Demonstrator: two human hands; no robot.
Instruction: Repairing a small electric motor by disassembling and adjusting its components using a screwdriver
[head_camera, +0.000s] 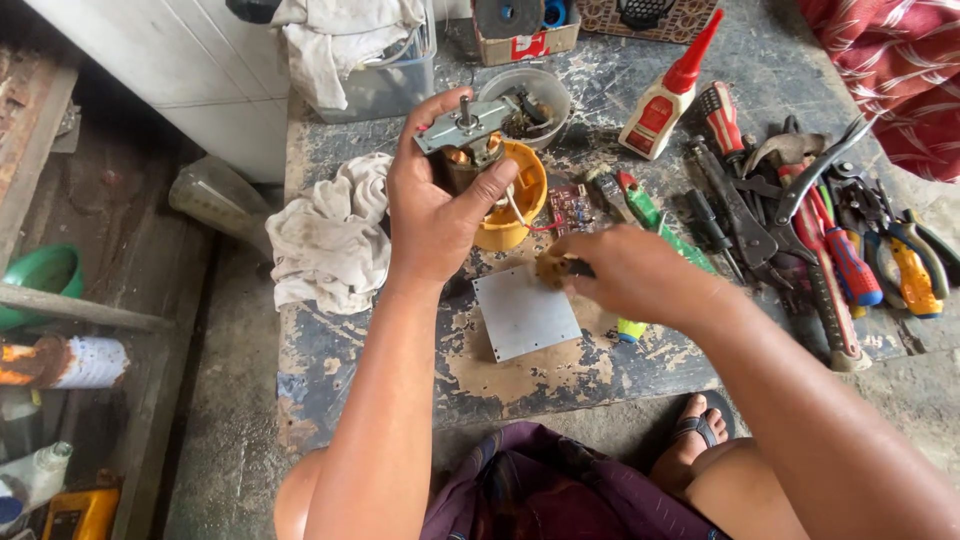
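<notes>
— Scuffed grey, paint-flaked workbench (380, 390), shot from above. What's in the hands?

— Left hand (432, 215) is wrapped tight round a small electric motor (467, 140), held upright above the bench, its metal bracket plate and shaft on top. Right hand (625, 275) is pinched shut on a small brownish part (552, 268); what it is I cannot tell.

— And where's the motor relative to the rest?

— Right in front of a yellow round housing (520, 195), with thin wires running from there to a little circuit board (570, 208). A grey bowl (540, 95) sits just behind.

— Below the hands?

— A square grey metal plate (520, 315) lies flat on the bench, just under the right hand.

— Further out?

— White rag (330, 235) left of the wrist. On the right, a glue bottle with a red nozzle (665, 100), then a heap of screwdrivers and pliers (820, 220).
</notes>
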